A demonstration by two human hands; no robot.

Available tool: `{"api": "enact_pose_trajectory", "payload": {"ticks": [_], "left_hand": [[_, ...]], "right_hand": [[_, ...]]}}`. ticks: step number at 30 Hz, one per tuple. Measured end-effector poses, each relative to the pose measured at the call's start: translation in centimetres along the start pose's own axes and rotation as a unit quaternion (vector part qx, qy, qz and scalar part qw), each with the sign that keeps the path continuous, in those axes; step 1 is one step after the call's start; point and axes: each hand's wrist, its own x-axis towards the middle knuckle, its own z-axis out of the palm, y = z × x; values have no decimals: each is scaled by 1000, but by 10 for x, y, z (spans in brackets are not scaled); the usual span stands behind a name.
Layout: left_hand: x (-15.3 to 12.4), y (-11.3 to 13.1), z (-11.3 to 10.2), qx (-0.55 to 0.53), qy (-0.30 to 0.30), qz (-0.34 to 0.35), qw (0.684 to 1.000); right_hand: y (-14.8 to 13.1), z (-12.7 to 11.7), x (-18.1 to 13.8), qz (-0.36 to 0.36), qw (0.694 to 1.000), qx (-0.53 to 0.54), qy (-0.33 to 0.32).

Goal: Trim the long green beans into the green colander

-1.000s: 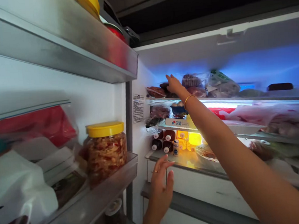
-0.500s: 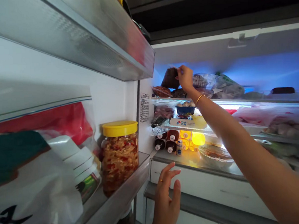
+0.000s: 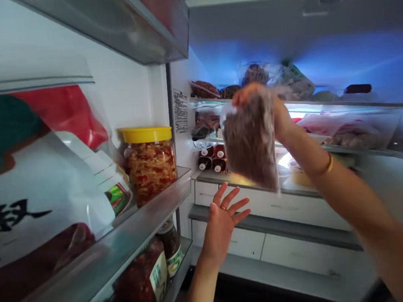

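Observation:
My right hand (image 3: 278,112) grips the top of a clear plastic bag of dark brownish food (image 3: 251,142), which hangs in front of the open fridge, blurred by motion. A gold bangle sits on that wrist. My left hand (image 3: 224,219) is raised below the bag with its fingers spread, palm up, holding nothing; a ring shows on one finger. The fridge's top shelf (image 3: 340,103) behind holds more bagged food.
The fridge door at left carries a shelf (image 3: 146,211) with a yellow-lidded jar of pickles (image 3: 149,164) and white and red packets (image 3: 46,182). Jars stand on the lower door shelf (image 3: 161,266). Dark bottles (image 3: 209,157) lie on an inner shelf above white drawers (image 3: 279,210).
My right hand has pulled the bag off the top shelf and brought it down and outwards. The left hand has opened wider under it. The view has dropped lower.

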Motion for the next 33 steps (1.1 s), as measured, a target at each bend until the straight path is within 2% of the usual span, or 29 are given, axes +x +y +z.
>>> {"api": "enact_pose_trajectory", "payload": {"ticks": [2,4,5,7,9,10,12,14,19,24,27,33], "left_hand": [[-10,-9,-1,-75,14,-64,995],[-26,-25,-5,-98,65,-114,987],[-36,-34,-8,-99,102,-123,982],[-55,-51,-17,-86,179,-110,974],[-72,-63,-27,-48,237,-82,967],[-78,-67,-32,-21,253,-74,964],[-86,-73,-39,42,265,-70,961],[-90,-78,-43,97,256,-79,958],[-95,-89,-35,153,219,-113,957],[-102,-98,-30,156,205,-143,956],[-105,-103,-32,135,193,-168,957],[-108,-109,-30,76,185,-200,959]], "right_hand": [[-8,16,-63,64,991,72,-92],[-13,25,-122,132,979,96,-123],[-15,27,-149,169,975,105,-99],[-20,26,-198,271,953,137,1],[-26,22,-240,387,900,179,93],[-30,20,-259,441,868,198,117],[-36,17,-292,521,816,219,122],[-43,16,-316,565,790,210,109],[-54,15,-340,606,767,160,139],[-62,7,-346,597,776,133,152],[-68,6,-349,593,775,144,163],[-74,8,-355,600,745,213,200]]}}
